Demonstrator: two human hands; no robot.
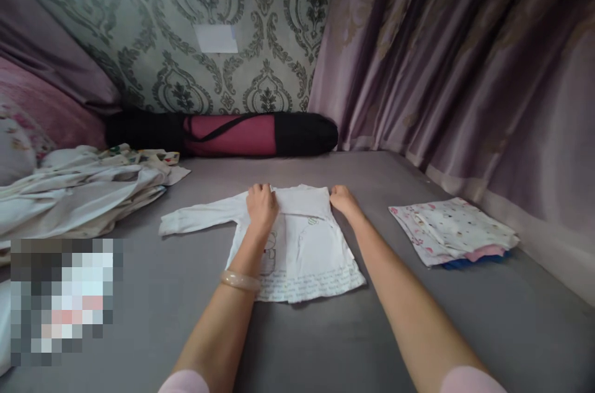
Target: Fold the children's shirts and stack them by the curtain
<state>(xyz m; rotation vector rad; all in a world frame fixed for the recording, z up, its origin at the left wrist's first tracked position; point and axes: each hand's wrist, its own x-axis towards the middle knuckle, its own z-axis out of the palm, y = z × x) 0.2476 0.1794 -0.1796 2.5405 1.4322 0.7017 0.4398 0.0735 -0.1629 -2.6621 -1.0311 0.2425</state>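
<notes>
A small white long-sleeved shirt [318, 253] lies flat on the grey bed surface, with line drawings on its front and a printed band along its hem. One sleeve [199, 217] stretches out to the left; the other lies folded across the upper chest. My left hand [263, 204], with a pale bangle on its wrist, is closed on the cloth near the left shoulder, fingers curled down. At the right shoulder edge, my right hand [343, 199] pinches the fabric. The fingertips of both hands are partly hidden.
A stack of folded clothes [458, 230] sits on the right, before the purple curtain [395, 58]. Loose pale clothes [106, 188] are heaped at left. A black and maroon long bag [232, 134] lies along the patterned wall. A blurred patch covers the lower left.
</notes>
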